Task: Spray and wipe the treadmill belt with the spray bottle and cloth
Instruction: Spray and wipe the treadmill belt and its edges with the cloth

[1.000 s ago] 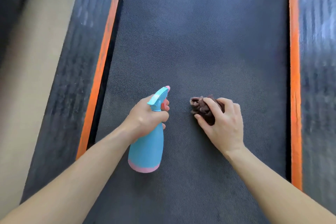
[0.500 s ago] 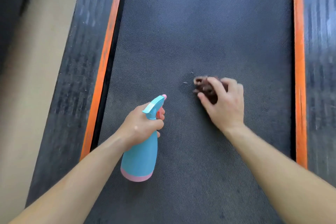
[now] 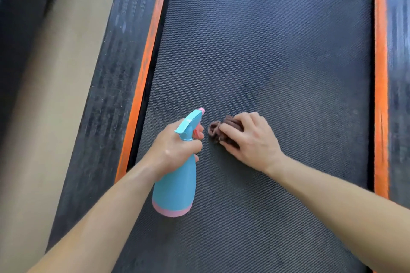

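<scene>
- My left hand (image 3: 175, 150) gripped the spray bottle (image 3: 175, 188) by its neck, above the treadmill belt (image 3: 266, 51).
- My right hand (image 3: 250, 142) clutched the bunched cloth (image 3: 216, 131) against the belt, just right of the bottle's nozzle.
- With the cloth that near the bottle, a squeeze would likely have soaked my knuckles instead of the belt.

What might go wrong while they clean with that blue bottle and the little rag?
The nozzle of the spray bottle sits right beside the right hand, so a squeeze by the left hand might wet it instead of the treadmill belt. The cloth is bunched small, so it may miss much of the wide belt.
</scene>
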Demonstrator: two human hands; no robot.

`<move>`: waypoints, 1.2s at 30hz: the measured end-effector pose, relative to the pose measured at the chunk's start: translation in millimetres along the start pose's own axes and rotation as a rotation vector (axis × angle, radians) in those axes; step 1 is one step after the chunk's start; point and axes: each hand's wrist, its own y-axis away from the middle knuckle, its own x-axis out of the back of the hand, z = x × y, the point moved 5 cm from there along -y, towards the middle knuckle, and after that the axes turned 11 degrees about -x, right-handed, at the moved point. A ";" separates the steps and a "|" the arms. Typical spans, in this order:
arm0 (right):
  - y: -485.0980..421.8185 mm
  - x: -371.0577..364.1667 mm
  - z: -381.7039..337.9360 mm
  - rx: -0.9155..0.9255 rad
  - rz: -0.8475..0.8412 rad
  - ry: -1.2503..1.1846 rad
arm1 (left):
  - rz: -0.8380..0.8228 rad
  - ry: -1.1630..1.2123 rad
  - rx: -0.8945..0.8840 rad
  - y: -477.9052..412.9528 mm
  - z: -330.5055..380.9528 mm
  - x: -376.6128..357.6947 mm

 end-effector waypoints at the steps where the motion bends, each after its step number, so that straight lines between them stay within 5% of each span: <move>1: -10.4 -0.1 7.6 0.000 0.023 0.023 | -0.003 -0.004 -0.005 0.7 -0.1 -0.8; 7: -97.3 17.0 76.3 -0.424 0.128 0.098 | -0.040 -0.061 0.021 4.1 -10.1 -4.1; 16: -11.3 3.4 11.8 -0.014 0.003 0.042 | -0.022 -0.084 0.030 5.6 -10.2 2.3; 23: -115.5 9.9 69.8 -0.429 0.097 0.123 | -0.004 -0.036 0.020 -0.7 -11.3 3.9; 31: -19.6 -1.4 15.3 -0.048 0.024 0.033 | 0.016 0.048 0.025 -3.6 -10.0 7.1; 36: -86.5 -0.2 46.3 -0.295 0.153 0.080 | -0.026 0.010 0.033 -5.3 -9.3 3.3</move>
